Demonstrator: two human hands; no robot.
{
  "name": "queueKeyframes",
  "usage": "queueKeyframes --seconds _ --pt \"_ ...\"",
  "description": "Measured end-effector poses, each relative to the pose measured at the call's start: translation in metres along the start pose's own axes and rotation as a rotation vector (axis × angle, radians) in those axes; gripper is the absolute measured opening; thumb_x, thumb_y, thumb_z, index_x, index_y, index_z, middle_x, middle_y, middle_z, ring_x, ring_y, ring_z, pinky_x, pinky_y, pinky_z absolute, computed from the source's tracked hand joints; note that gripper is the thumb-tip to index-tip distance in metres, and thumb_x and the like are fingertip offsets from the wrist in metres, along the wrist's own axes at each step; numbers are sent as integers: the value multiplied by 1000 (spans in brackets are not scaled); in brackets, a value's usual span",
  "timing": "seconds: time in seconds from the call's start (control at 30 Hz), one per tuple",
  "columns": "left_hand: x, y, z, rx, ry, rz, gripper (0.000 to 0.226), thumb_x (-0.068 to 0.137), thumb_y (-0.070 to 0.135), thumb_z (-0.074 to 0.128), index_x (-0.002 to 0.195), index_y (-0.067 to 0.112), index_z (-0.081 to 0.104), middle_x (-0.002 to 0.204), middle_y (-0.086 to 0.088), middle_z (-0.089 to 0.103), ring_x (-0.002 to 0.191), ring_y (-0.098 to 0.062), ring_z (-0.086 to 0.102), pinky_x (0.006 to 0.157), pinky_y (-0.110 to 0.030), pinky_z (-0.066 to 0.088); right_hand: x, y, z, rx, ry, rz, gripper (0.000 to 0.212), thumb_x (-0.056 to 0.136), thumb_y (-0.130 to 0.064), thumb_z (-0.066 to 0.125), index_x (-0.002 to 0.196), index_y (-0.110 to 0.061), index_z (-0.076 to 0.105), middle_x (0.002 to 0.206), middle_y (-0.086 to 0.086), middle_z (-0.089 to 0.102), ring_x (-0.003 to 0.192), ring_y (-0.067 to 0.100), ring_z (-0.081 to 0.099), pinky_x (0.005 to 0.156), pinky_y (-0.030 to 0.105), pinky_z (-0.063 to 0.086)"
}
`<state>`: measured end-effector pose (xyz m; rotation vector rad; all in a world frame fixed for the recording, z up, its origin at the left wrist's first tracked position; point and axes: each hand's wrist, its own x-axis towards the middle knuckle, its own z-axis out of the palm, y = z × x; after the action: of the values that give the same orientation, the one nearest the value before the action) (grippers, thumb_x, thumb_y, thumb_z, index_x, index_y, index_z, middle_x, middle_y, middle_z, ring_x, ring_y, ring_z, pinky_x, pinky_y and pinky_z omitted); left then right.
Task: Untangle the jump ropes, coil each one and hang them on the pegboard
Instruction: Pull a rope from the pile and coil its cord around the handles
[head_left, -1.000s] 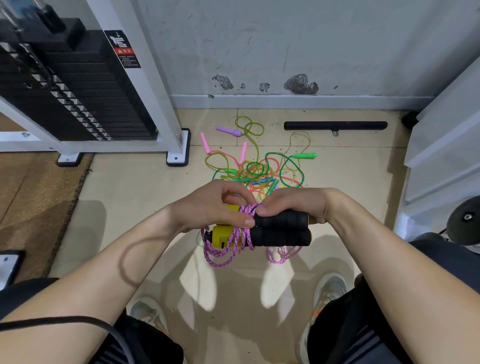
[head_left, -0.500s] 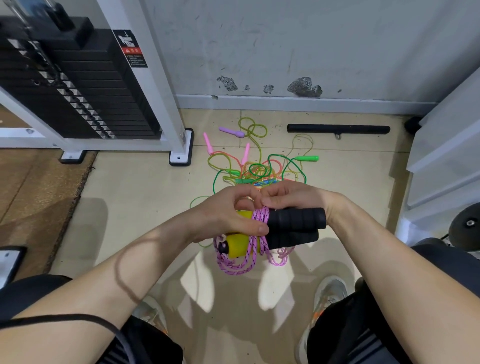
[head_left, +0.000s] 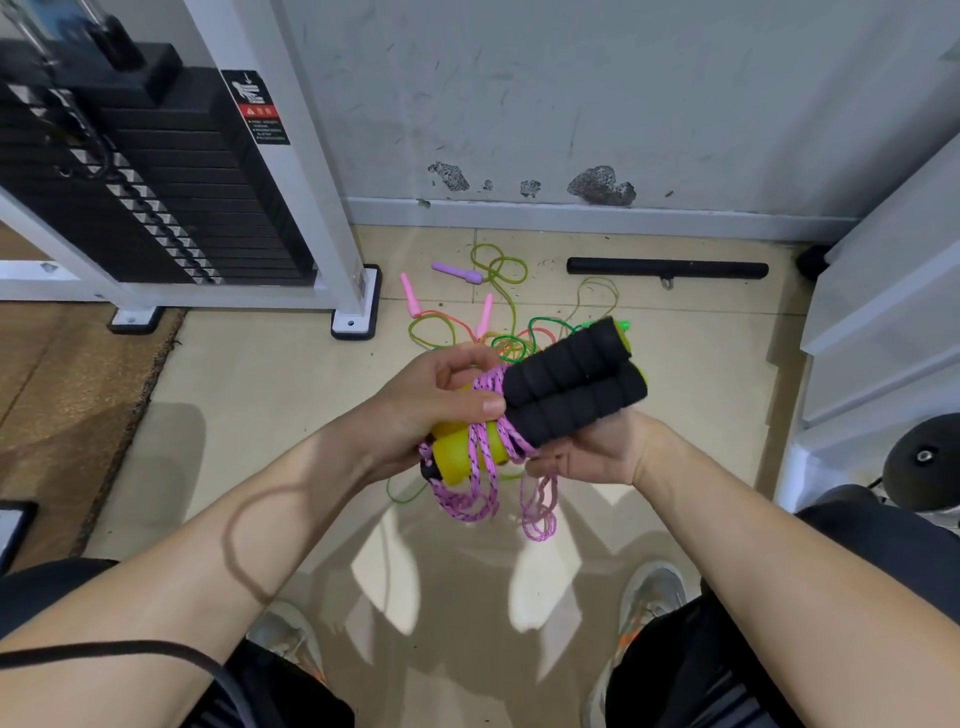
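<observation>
Left hand (head_left: 434, 402) and right hand (head_left: 597, 452) close together, fingers curled.

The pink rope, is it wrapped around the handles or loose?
Mostly wrapped: several turns of the pink rope cross the handles, and a few loops hang free below them.

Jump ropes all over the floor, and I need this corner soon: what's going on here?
A person holds a pink rope, wound round its two black handles, in both hands: the left hand grips the yellow end, the right hand holds the handles from below. The other ropes lie tangled on the floor.
</observation>
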<state>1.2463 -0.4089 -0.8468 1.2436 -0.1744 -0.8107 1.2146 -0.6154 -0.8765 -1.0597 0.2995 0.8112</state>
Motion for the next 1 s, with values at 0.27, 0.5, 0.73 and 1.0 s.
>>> queueKeyframes --seconds 0.27,0.5,0.73,1.0 --pt "12 6 -30 153 406 61 40 62 6 87 92 12 62 81 -11 65 61 -18 63 59 -25 53 10 17 26 -718 426 -422 22 102 -20 52 84 -16 63 57 -7 40 53 10 34 55 29 32" --pt "20 -8 -43 681 528 21 39 65 21 93 93 25 66 101 0 66 71 -12 62 64 -31 50 -5 -3 28 -1494 514 -603 24 97 -42 54 89 -26 71 67 -8 60 70 17 56 59 36 40" --pt "14 -17 -15 713 82 -3 38 64 27 90 96 30 70 97 10 67 97 -3 61 79 -26 51 -14 -31 13 -1449 350 -735 21 79 -54 67 83 -34 72 76 -14 67 73 9 60 64 36 47" --pt "4 -4 -2 548 -102 -2 47 61 25 87 104 17 69 95 20 67 115 -10 60 94 -16 48 -20 -44 8 -789 28 -558 14 85 -5 75 77 -15 69 62 -12 63 58 0 54 58 13 40"
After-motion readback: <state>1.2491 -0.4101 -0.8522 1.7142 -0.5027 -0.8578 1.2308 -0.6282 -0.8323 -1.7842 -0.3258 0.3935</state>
